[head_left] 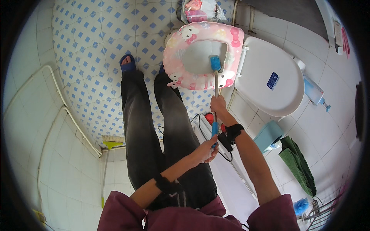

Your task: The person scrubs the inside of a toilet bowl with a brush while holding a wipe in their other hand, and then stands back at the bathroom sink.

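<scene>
A toilet brush (215, 63) with a blue head and a metal shaft runs from my hands into the toilet bowl (196, 57). The blue grip at its near end is in my closed left hand (207, 149). Farther up, the fingers of my right hand (219, 106) wrap round the shaft. The brush head lies over the right inner side of the bowl; contact with the bowl wall is hard to tell. A pink cartoon-patterned seat cover (175, 79) rings the opening. To the right, the white toilet lid (266, 73) is raised.
A bag-lined bin (204, 13) stands beyond the toilet. Right of my arm are a teal container (268, 134), a green towel (296, 165) and a blue pump bottle (315, 92). A broom (112, 141) leans at left near white pipes (61, 96). Black cables run below the toilet.
</scene>
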A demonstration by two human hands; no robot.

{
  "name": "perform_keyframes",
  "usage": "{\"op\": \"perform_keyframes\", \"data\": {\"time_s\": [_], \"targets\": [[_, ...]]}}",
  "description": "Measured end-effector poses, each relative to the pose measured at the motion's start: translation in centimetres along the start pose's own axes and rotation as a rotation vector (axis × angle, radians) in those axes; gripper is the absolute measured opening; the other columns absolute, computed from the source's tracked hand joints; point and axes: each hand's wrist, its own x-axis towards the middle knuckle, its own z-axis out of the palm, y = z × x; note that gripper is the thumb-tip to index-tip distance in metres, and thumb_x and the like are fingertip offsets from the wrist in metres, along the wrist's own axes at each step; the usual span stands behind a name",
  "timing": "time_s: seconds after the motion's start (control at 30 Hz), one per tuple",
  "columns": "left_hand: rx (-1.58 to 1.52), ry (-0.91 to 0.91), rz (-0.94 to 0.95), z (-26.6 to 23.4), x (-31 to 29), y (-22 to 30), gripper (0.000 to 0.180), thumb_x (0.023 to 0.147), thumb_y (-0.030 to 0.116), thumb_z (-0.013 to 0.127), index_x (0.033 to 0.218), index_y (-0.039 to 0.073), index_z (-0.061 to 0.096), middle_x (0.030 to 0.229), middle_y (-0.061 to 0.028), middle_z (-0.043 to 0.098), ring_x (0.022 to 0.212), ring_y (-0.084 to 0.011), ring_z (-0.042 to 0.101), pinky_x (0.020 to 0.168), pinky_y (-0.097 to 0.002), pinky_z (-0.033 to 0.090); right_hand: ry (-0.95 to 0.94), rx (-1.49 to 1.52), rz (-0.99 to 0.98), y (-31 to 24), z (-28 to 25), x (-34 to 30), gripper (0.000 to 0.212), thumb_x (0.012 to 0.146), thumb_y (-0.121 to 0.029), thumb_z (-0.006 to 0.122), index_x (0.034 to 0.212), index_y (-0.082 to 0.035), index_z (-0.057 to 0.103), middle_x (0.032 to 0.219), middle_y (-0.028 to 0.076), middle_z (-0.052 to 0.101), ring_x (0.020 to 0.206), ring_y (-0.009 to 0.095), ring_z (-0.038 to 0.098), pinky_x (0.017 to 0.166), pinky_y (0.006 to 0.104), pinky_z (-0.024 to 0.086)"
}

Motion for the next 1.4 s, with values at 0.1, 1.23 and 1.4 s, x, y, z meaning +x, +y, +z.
{"op": "perform_keyframes", "data": {"time_s": [0.1, 1.23, 1.4], "targets": [[0.105, 0.149, -0.002, -1.9, 0.0, -0.9, 0.043, 0.090, 0.048, 0.029, 0.073, 0.010, 0.041, 0.050, -0.0010, 0.036, 0.031, -0.0137, 0.030, 0.030, -0.0273, 0.023, 0.098, 0.052, -0.026, 2.3, 2.8, 1.2, 0.029, 0.084, -0.024, 0.047, 0.082, 0.005, 0.045, 0.064, 0.013, 0.053, 0.048, 0.021, 0.053, 0.040, 0.0329, 0.042], [1.147, 0.960, 0.612, -13.0, -8.9, 6.9, 0.035, 0.086, 0.032, 0.046, 0.080, 0.001, 0.059, 0.067, -0.0177, 0.059, 0.068, -0.0376, 0.057, 0.059, -0.0407, 0.043, 0.350, 0.573, 0.226, -6.0, 16.3, -0.7, 0.037, 0.090, -0.027, 0.036, 0.094, 0.009, 0.044, 0.089, 0.025, 0.051, 0.071, 0.035, 0.057, 0.060, 0.0393, 0.048], [1.222, 1.073, 0.716, -10.9, -10.7, 11.2, 0.032, 0.084, 0.029, 0.049, 0.075, 0.000, 0.058, 0.059, -0.0192, 0.053, 0.060, -0.0385, 0.054, 0.053, -0.0414, 0.041, 0.070, 1.263, 0.204, -12.2, 12.7, -3.5, 0.024, 0.086, -0.017, 0.035, 0.071, 0.001, 0.039, 0.056, 0.009, 0.042, 0.040, 0.018, 0.039, 0.035, 0.0299, 0.033]]}}
